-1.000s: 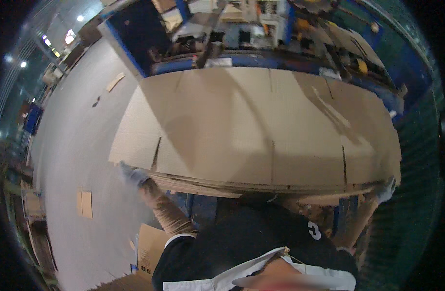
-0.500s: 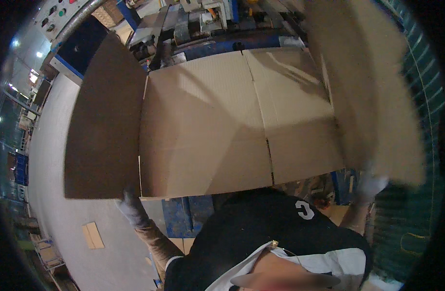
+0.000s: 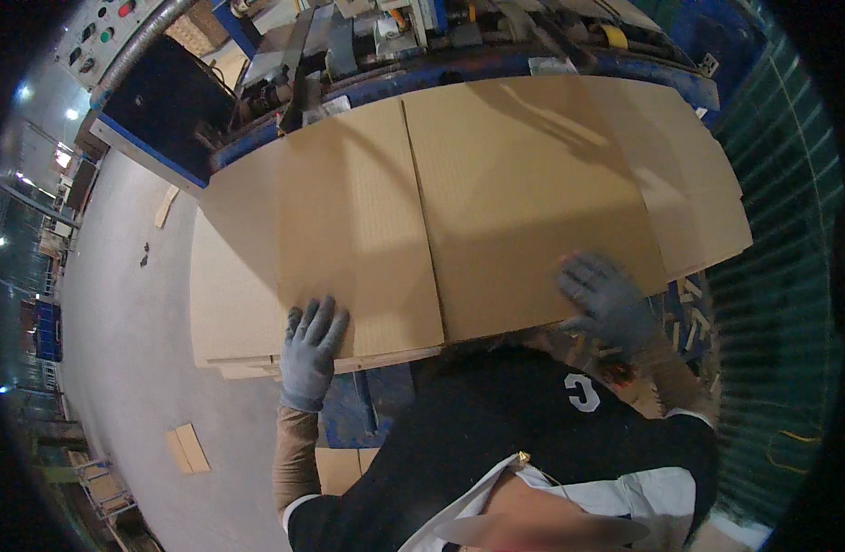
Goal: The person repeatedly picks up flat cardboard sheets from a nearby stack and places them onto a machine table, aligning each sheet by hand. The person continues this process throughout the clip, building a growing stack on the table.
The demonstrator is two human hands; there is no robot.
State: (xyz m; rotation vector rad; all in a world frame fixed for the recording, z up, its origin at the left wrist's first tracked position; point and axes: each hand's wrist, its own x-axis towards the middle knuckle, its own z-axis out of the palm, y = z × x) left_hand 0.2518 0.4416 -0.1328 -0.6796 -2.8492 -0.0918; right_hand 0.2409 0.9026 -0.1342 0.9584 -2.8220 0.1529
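A large flat brown cardboard sheet [image 3: 496, 193], folded with its two flaps meeting at a seam down the middle, lies on a stack of similar sheets [image 3: 229, 304] in front of me. My left hand [image 3: 310, 351], in a grey glove, presses flat on the near left edge of the top sheet, fingers spread. My right hand [image 3: 606, 299], also gloved, lies flat on the near right part of the same sheet. Neither hand grips anything.
A blue machine [image 3: 413, 46] with metal parts and a control panel [image 3: 105, 28] stands behind the stack. Grey concrete floor [image 3: 109, 368] stretches to the left, with cardboard scraps [image 3: 188, 448] on it. A green mesh barrier [image 3: 781, 304] runs along the right.
The side flaps, raised half a second ago, now lie folded flat on the sheet. Both hands moved from the sheet's outer edges onto its top surface.
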